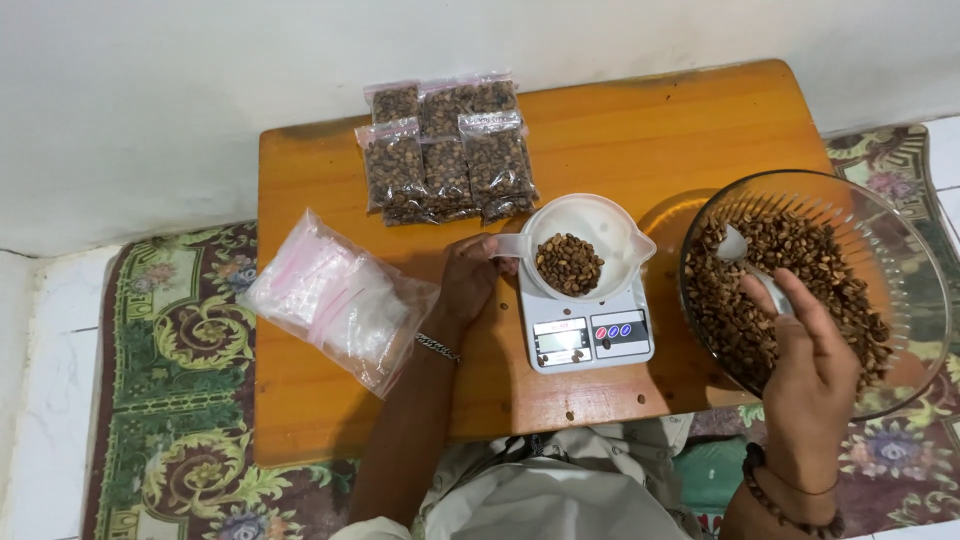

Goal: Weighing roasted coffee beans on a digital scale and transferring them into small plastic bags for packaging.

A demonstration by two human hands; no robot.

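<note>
Right hand [808,368] at 4 o'clock, nearest the camera, fingers closed around a spoon [752,268] whose scoop end sits in the coffee beans [800,290] inside the glass bowl [915,250]. The bowl hangs partly off the table's right edge, tilted toward the person.

Left hand [468,278] just left of centre, fingers curled on the handle of the white cup [592,232]. The cup sits on the small digital scale [586,335] at centre, with a small pile of beans [568,263] in its bottom.

To do this step well, by my read: take small scoops, keep the spoon level over the gap between bowl and cup so nothing drops on the table [700,110], and keep the left hand light on the handle, since pressing down would throw off the reading. Add the last beans a few at a time. The display is too small to read.

At 9 o'clock, a stack of empty clear zip bags [335,298]. At 12 o'clock, far edge, filled bags of beans [447,152] lie in a cluster. A patterned rug [180,330] lies under the table.
</note>
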